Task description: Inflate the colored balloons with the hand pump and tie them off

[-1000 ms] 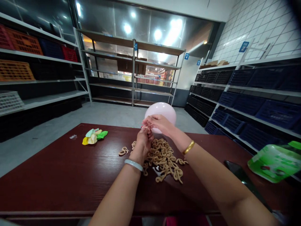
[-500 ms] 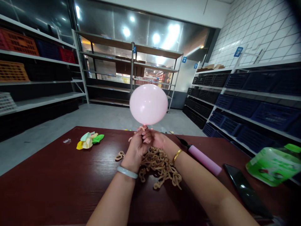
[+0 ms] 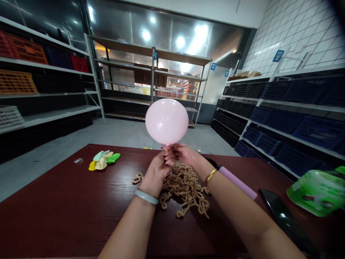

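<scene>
A blown-up pale pink balloon (image 3: 167, 121) stands upright above the table, neck down. My left hand (image 3: 163, 162), fingers curled, grips its neck from below. On the right, my right hand (image 3: 185, 153) has its fingertips pinched at the same neck, touching or nearly touching the left fingers. A bit of tan cord shows beside the neck; whether it goes around it is hidden by the fingers. Under my hands lies a tangled heap of tan cords (image 3: 185, 187), with one loose cord (image 3: 138, 178) to the left.
Flat balloons (image 3: 104, 160) and a scrap of clear plastic (image 3: 78, 160) lie at left on the dark red table (image 3: 67, 208). At right are a pink balloon pump (image 3: 238, 182), a black phone (image 3: 283, 212) and a green-capped bottle (image 3: 315, 192). Shelves with crates (image 3: 312, 127) stand beyond.
My right hand has shifted slightly up and right, its fingers now at the balloon's neck. The tan cord loop left of the neck is less visible. The balloon sits slightly further left.
</scene>
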`<move>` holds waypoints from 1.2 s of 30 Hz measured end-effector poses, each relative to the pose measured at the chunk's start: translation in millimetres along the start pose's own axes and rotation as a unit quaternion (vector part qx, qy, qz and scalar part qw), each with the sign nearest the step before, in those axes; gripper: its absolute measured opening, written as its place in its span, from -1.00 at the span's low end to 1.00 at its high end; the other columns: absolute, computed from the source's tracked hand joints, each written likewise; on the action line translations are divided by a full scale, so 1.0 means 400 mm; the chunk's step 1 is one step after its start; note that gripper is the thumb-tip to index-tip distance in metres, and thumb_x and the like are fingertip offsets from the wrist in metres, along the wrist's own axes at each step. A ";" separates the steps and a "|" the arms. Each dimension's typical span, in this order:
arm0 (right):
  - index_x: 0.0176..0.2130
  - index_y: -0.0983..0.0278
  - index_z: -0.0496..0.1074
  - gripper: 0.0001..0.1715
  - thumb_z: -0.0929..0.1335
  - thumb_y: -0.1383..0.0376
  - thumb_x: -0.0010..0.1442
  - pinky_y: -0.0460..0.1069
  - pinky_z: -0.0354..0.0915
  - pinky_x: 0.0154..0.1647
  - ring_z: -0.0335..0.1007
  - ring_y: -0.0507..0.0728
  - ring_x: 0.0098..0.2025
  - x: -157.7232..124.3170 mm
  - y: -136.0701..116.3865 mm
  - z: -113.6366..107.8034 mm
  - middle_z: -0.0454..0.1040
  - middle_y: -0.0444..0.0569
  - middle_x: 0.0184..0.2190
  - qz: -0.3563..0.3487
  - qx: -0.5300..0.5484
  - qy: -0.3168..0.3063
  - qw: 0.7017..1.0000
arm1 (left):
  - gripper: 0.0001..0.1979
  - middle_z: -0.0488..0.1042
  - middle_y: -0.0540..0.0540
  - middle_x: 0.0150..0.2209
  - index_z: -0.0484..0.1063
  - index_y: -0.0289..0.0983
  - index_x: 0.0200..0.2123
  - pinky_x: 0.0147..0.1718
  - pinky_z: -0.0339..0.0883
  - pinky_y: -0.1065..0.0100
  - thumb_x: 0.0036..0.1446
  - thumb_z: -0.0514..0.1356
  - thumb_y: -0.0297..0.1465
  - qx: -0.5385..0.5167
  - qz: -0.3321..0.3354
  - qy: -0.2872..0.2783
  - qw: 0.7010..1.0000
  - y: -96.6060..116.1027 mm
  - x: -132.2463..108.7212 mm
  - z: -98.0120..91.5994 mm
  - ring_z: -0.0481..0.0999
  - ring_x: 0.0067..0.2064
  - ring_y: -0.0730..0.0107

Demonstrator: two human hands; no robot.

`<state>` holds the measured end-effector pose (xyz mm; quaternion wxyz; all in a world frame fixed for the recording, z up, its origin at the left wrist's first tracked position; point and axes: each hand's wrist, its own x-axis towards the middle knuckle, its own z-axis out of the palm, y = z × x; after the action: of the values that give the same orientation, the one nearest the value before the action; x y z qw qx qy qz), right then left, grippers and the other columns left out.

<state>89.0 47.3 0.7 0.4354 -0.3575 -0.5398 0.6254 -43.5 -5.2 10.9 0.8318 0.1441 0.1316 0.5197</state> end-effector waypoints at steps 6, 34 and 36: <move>-0.34 0.29 0.51 -0.77 0.43 0.16 0.09 -0.11 0.13 -0.53 0.21 0.00 -0.55 -0.073 -0.011 0.015 0.43 -0.15 -0.55 -0.067 -0.098 0.092 0.989 | -0.82 0.11 0.16 -0.66 0.26 -0.30 -0.49 -0.72 -0.16 0.57 0.06 0.23 -0.50 0.178 0.152 0.079 0.969 -0.017 0.039 -0.037 0.01 -0.69 0.69; -0.33 0.23 0.49 -0.93 0.38 0.38 0.14 0.01 0.36 -0.19 0.47 0.13 -0.26 -0.223 -0.021 -0.018 0.56 -0.02 -0.31 -0.335 -0.341 0.192 0.857 | -0.79 0.58 -0.15 -0.31 0.59 -0.26 -0.26 -0.27 0.25 0.36 0.18 0.17 -0.32 0.667 0.403 0.099 0.618 -0.124 0.010 -0.035 0.48 -0.29 0.26; -0.38 0.24 0.49 -0.93 0.37 0.39 0.12 -0.01 0.34 -0.23 0.45 0.11 -0.29 -0.224 -0.027 -0.019 0.56 -0.03 -0.34 -0.313 -0.337 0.187 0.868 | -0.82 0.58 -0.15 -0.31 0.59 -0.24 -0.26 -0.26 0.25 0.37 0.16 0.18 -0.37 0.678 0.420 0.089 0.597 -0.125 0.004 -0.031 0.48 -0.30 0.26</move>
<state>130.4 -32.9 7.9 0.5540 -0.4056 -0.7097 0.1578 -6.2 -23.5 -19.3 0.1684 0.6584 0.4445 0.5836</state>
